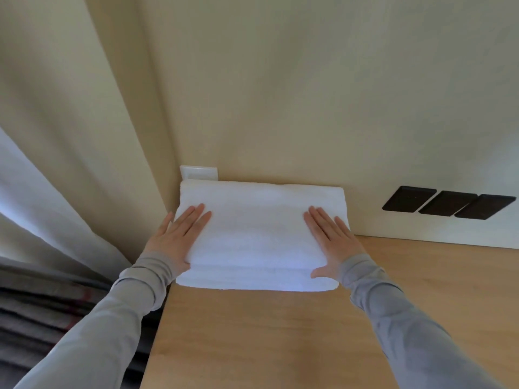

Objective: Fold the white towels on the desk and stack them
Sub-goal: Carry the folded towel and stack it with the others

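Now, sweeping from nine o'clock across, I see pale curtains (56,153) hanging beside the desk's left edge. My left hand (175,238) lies flat on the left end of the folded white towels (261,237), fingers spread and straight, gripping nothing, thumb tucked down over the near left corner. These towels sit as a stack at the far left corner of the wooden desk (280,338), at about twelve o'clock from me, pushed up against the cream wall (309,94); I count at least two layers along the near edge. A white wall plate (198,172) peeks up just behind the stack's far left corner. My right hand (332,241) presses flat on the right end, fingers extended, thumb pointing inward along the near edge. At two o'clock, three dark switch plates (449,203) sit in a row on the wall.
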